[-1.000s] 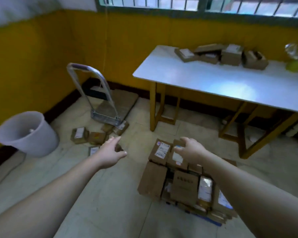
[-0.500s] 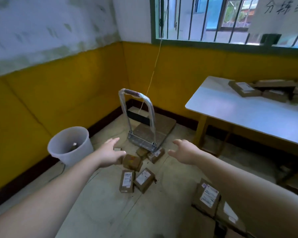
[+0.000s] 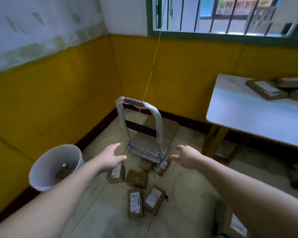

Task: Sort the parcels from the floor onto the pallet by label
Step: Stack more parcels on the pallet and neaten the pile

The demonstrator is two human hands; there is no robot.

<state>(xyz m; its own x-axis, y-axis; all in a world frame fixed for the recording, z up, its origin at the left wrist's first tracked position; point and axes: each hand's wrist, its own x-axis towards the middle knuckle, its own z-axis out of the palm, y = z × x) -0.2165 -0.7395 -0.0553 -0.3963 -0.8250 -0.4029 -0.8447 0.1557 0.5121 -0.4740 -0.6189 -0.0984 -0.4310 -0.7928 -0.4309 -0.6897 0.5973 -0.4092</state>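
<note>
Here, a bucket point(image 3: 55, 167) sits at the left. Your left hand point(image 3: 110, 158) hovers empty, fingers point(image 3: 116, 145) spread, over parcels point(image 3: 136, 179) scattered on the floor before the trolley point(image 3: 144, 134). Your right hand point(image 3: 187, 157) is empty too, fingers apart. Boxes point(image 3: 265, 89) lie on the desk point(image 3: 248, 121).

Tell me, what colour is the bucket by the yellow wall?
The bucket is white; the head view shows it best.
</note>
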